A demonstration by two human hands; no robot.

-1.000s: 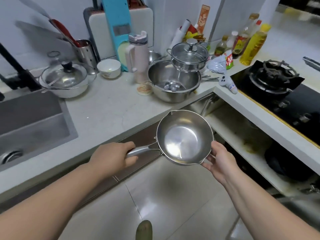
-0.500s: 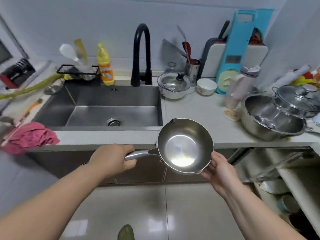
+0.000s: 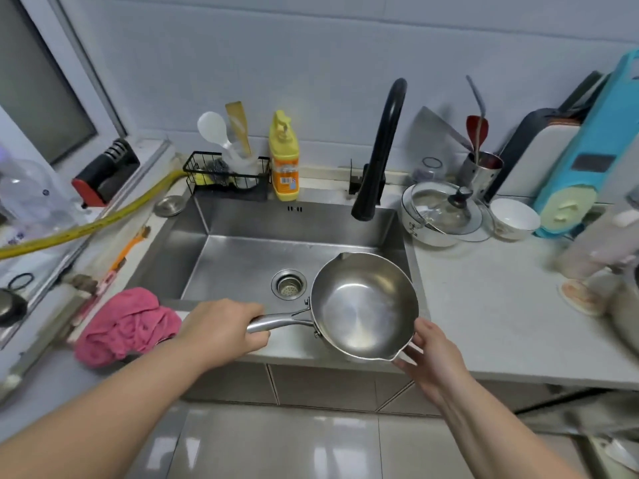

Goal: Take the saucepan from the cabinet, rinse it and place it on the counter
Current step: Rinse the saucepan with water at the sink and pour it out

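A shiny steel saucepan [image 3: 363, 305] with two pour spouts hangs level and empty over the front right corner of the steel sink [image 3: 242, 250]. My left hand [image 3: 224, 328] is wrapped around its long handle. My right hand [image 3: 430, 357] cups the pan's near right rim from below. A black curved faucet [image 3: 378, 150] stands at the back of the sink, its spout behind and above the pan; no water runs. The white counter [image 3: 494, 305] stretches to the right of the sink.
A pink cloth [image 3: 128, 324] lies on the counter left of the sink. Behind the sink stand a yellow soap bottle [image 3: 284, 160] and a black wire rack [image 3: 226, 174]. A lidded white pot [image 3: 439, 216], a bowl [image 3: 515, 217] and cutting boards [image 3: 570, 160] crowd the back right.
The view has swung left from the cabinet corner to the sink. The saucepan, held in both hands throughout, has moved forward and now hangs over the sink's front right corner.
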